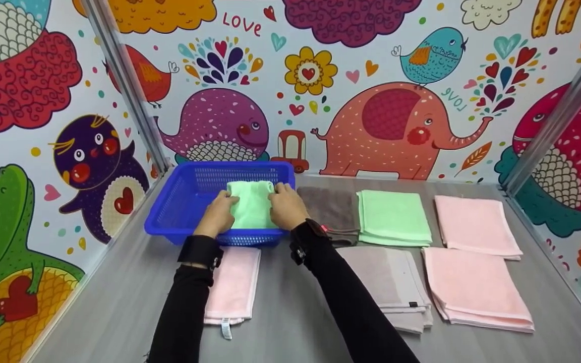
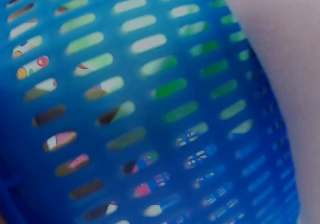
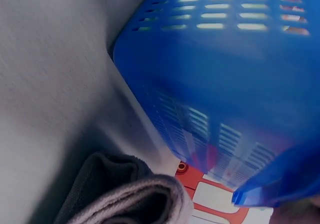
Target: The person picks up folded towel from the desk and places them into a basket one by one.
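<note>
A folded light green towel is inside the right part of a blue slotted plastic basket. My left hand pinches the towel's left edge, thumb on top. At its right edge my right hand grips the towel near the basket's right rim. The left wrist view shows the basket's slotted wall close up, with blurred skin along the right side. In the right wrist view the basket's outer corner fills the upper right; the fingers are mostly hidden there.
A pink towel lies in front of the basket. On the right are a dark grey-brown towel, a green towel, a light grey towel and two pink towels. Printed wall panels enclose the grey table.
</note>
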The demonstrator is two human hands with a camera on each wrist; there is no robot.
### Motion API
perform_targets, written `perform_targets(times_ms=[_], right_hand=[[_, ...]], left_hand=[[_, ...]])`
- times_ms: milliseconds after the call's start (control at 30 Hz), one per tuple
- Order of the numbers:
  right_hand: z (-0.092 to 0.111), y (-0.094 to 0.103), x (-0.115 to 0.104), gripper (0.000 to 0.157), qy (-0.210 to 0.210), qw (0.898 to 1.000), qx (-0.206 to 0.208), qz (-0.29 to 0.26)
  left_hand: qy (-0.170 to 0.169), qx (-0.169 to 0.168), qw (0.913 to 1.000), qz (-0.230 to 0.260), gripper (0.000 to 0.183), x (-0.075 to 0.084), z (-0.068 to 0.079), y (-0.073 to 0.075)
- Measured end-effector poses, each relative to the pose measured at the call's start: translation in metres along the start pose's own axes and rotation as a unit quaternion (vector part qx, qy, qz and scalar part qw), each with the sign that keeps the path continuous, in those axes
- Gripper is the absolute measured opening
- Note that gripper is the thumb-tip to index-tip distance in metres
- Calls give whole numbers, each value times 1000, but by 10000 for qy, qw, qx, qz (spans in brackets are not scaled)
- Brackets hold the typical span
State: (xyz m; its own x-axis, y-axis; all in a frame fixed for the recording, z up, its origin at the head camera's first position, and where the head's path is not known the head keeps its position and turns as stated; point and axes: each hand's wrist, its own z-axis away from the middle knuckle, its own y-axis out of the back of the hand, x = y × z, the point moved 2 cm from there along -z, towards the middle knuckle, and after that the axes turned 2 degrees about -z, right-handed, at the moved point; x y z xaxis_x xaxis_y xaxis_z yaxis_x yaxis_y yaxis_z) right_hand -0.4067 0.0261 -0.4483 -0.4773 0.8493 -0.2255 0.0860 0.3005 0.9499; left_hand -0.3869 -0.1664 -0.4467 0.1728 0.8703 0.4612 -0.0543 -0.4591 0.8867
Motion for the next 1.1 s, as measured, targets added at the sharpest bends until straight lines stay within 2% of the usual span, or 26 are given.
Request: perform_targets(times_ms=[100, 167, 300, 433, 633, 733, 967, 1100], right_hand=[[3, 2, 1, 28, -118, 9985, -104, 531], [4, 3, 1, 31, -279, 9976, -242, 582], [6, 4, 1, 46, -403, 9957, -593, 586], [7, 5, 0, 58, -460, 9942, -749, 612], [6, 4, 1, 64, -588, 9945, -810, 313], [5, 2, 3, 66, -633, 9942, -827, 252], [4, 2, 6, 59, -542, 9974, -473, 77], [5, 2, 8, 51, -339, 9990, -280, -78]], left_hand=[[-165, -430, 9989, -48, 64, 0, -3, -2], [-214, -678, 9974, -103, 62, -1, -4, -3], [8, -975, 9951, -190, 58, -3, -3, -5], [245, -1036, 9937, -353, 54, -2, -1, -5], [590, -1227, 9884, -670, 51, 1, 0, -4], [616, -1350, 9864, -709, 51, 1, -1, -4], [530, -1441, 9847, -823, 54, 1, -3, -2], [599, -1230, 9862, -936, 56, 1, -2, -2]])
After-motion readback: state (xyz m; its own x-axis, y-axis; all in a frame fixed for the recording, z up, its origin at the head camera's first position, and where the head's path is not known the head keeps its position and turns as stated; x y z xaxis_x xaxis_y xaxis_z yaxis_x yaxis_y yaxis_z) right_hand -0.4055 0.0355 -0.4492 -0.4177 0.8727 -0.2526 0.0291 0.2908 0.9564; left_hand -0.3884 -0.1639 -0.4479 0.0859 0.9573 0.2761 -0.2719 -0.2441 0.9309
